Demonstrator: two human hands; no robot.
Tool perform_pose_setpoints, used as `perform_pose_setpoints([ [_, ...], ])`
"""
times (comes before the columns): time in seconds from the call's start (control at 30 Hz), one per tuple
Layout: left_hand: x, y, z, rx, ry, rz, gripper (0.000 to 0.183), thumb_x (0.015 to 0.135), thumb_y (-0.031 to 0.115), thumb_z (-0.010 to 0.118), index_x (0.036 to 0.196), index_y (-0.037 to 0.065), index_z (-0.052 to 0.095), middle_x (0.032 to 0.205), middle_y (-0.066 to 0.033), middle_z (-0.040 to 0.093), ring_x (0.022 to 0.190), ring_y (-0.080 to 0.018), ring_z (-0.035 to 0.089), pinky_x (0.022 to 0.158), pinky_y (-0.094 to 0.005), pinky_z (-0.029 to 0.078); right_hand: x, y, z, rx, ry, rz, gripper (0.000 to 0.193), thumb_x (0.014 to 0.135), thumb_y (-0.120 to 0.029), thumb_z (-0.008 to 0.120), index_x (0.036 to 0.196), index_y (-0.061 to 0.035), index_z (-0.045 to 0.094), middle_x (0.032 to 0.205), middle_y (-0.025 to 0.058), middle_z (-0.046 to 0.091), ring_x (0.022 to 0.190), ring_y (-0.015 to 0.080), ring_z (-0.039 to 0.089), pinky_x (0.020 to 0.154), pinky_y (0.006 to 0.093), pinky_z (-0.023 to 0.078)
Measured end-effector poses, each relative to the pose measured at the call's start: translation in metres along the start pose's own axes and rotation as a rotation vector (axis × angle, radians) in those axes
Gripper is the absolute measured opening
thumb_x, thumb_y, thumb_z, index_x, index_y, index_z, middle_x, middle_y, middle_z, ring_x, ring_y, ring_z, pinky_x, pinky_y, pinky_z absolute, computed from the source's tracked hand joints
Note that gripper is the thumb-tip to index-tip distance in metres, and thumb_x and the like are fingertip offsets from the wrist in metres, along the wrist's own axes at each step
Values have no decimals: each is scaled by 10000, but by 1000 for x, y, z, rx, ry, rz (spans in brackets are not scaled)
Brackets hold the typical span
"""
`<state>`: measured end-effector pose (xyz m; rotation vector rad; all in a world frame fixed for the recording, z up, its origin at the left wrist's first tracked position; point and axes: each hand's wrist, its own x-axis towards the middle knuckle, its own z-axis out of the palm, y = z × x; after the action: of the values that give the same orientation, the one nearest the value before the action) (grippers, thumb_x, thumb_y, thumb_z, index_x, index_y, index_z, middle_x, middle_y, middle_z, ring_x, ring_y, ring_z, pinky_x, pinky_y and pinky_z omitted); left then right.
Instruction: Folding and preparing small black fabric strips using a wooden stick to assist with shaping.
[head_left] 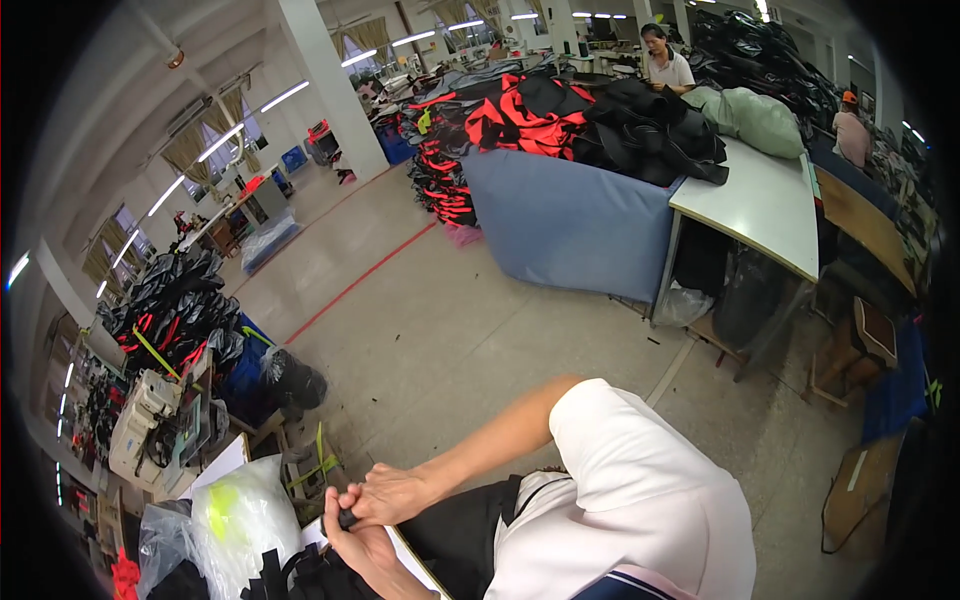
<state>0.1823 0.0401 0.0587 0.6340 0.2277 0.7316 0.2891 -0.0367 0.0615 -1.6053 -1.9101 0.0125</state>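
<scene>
Low in the view, my two hands meet over the edge of a white-topped table [408,560]. My left hand [362,548] is closed, thumb and fingers around a small black piece [347,519] that is mostly hidden. Pressed against it from above, my right hand [392,497] has its fingers curled in; what they grip is covered. Black fabric strips [270,578] lie on the table beside my left hand. Next to them sits a clear plastic bag [248,508] with something pale and yellow-green inside. Black cloth [455,530] lies below my right forearm.
A sewing machine [145,425] and piles of black and red pieces [175,310] stand at left. Across the floor are a blue cloth-sided bin [570,220] heaped with pieces, a white table [750,210] and a wooden stool [850,350]. Two other people [668,65] are farther back.
</scene>
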Motion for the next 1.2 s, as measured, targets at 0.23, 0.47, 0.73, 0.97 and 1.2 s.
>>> perform_pose_setpoints([
  [0.23, 5, 50, -14, -153, 108, 53, 366, 881, 322, 629, 607, 113, 503, 638, -12, 612, 785, -185, 644, 902, -429, 446, 39, -6, 23, 779, -299, 205, 452, 933, -367, 452, 734, 32, 525, 463, 118, 543, 368, 192, 553, 331, 305, 440],
  [0.47, 30, 44, -57, -122, 290, 278, 403, 861, 320, 656, 605, 131, 409, 594, -4, 469, 710, -162, 586, 862, -414, 490, 44, 14, 51, 1819, -165, 580, 440, 919, -388, 559, 609, -86, 478, 451, -2, 435, 346, 65, 354, 332, 243, 270],
  [0.73, 71, 9, -50, -24, 454, 50, 444, 909, 346, 578, 566, 86, 470, 606, -88, 572, 682, -275, 612, 714, -417, 514, 44, 52, 95, 436, 676, 30, 213, 815, -144, 651, 688, 10, 577, 553, 106, 518, 491, 146, 503, 484, 291, 403],
  [0.97, 117, -1, -38, 123, 426, -5, 380, 934, 285, 550, 634, 60, 490, 697, -116, 614, 712, -261, 628, 688, -419, 547, 78, 89, 75, 1243, 289, 636, 154, 784, -85, 645, 735, 9, 535, 660, 48, 520, 661, 63, 490, 595, 265, 411],
  [1.2, 151, -11, -11, 37, 377, 23, 349, 945, 243, 529, 652, 55, 497, 755, -108, 635, 771, -258, 624, 760, -424, 513, 63, 109, 56, 599, 456, 208, 134, 832, -149, 587, 766, -33, 574, 746, 137, 604, 762, 321, 637, 630, 420, 468],
])
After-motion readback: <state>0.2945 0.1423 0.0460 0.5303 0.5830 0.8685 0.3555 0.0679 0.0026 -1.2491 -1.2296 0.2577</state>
